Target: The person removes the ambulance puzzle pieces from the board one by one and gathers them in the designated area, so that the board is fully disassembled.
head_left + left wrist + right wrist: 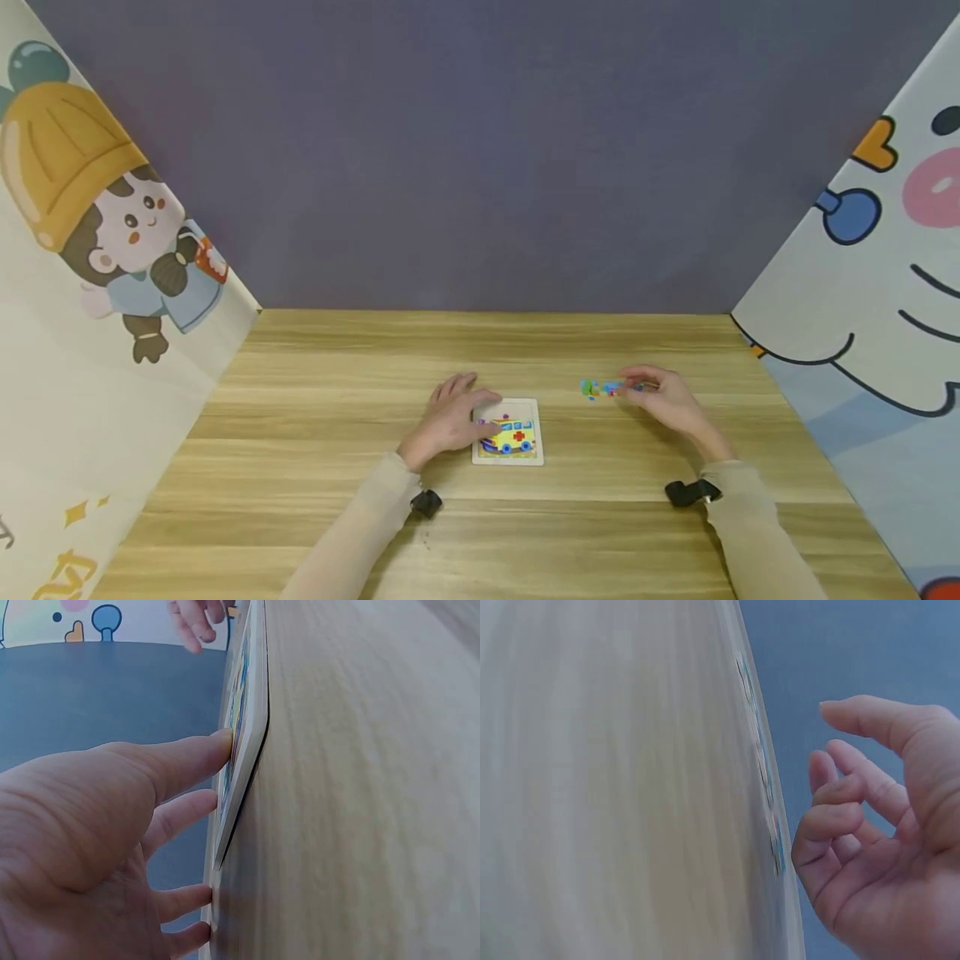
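A small square jigsaw board with a pale rim lies flat on the table. Its picture is a yellow ambulance with a red cross; the upper strip is plain cream. My left hand rests at the board's left side, thumb touching the picture and fingers spread at its far edge and on the table. To the right lie colourful jigsaw pieces in blue, green and red. My right hand hovers just over the rightmost of them, partly hiding them. In the right wrist view, thumb and forefinger stand apart with nothing between them.
The wood-grain table runs back to a dark grey-blue wall. Panels printed with cartoon figures stand on both sides. A black wrist camera sits on my left wrist, another on my right.
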`<state>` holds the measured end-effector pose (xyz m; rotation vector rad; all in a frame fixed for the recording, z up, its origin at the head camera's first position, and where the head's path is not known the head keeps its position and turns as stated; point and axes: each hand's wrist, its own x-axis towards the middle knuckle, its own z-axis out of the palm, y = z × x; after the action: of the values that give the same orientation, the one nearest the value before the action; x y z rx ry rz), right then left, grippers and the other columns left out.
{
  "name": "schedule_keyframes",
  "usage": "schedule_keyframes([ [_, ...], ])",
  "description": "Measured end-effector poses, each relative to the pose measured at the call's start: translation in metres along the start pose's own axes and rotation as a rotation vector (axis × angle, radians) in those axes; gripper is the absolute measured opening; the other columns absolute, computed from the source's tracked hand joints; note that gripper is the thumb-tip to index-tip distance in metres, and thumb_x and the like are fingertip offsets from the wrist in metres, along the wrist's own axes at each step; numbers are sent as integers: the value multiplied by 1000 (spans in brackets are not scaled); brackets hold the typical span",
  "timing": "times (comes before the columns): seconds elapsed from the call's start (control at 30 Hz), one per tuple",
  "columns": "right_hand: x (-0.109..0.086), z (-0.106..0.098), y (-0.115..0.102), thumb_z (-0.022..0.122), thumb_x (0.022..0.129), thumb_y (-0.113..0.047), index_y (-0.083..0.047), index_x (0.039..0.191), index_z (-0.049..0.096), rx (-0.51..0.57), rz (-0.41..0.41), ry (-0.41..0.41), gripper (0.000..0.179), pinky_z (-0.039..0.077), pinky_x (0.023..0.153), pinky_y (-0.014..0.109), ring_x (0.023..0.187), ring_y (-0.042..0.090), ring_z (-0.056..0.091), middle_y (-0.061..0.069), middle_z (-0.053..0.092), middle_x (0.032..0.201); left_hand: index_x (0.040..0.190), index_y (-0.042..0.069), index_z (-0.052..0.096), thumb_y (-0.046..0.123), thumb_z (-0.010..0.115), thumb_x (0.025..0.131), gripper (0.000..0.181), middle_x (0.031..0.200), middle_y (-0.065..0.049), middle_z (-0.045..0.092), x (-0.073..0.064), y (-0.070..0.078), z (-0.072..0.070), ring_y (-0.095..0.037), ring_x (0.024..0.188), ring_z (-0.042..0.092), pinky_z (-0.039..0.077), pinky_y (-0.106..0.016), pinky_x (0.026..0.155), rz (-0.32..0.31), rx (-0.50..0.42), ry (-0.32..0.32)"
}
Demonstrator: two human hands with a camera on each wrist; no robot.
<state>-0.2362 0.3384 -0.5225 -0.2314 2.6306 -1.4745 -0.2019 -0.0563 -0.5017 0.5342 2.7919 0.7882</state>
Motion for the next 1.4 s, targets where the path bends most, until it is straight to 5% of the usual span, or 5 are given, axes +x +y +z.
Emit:
schedule_keyframes([
  [0.3,5,28,-25,75,101,-22,3,137,66,95,-29,-31,45,53,61,26,85,14,65,21,73,115,143,24,68,41,76,97,50,172,-22,32,-1,-3,1,-47,161,22,15,-69,131,-9,12,-6],
  [0.57,13,55,-47,75,101,-22,2,135,67,182,-47,-120,43,60,71,31,95,21,71,14,75,112,143,25,68,43,76,97,50,172,-22,32,-1,0,0,-47,161,22,15,-69,130,-5,7,-2],
  [0.77,17,84,-62,75,100,-20,1,134,68,236,-43,-221,41,58,66,29,80,20,68,12,75,110,143,25,68,43,76,96,50,172,-23,32,-1,0,-1,-47,161,22,16,-69,130,-10,22,-9],
  [1.1,15,123,-88,75,100,-19,-1,129,70,168,-147,-390,35,59,69,29,85,18,68,13,71,110,144,25,67,44,75,97,51,172,-23,32,-1,1,-2,-48,161,22,16,-70,130,-15,25,-17],
  [1.4,16,148,-98,81,96,-24,-4,123,74,49,-198,-441,35,54,67,23,77,12,63,3,72,96,142,24,68,41,77,94,51,171,-24,33,1,0,-3,-50,160,24,17,-71,129,1,24,-3],
])
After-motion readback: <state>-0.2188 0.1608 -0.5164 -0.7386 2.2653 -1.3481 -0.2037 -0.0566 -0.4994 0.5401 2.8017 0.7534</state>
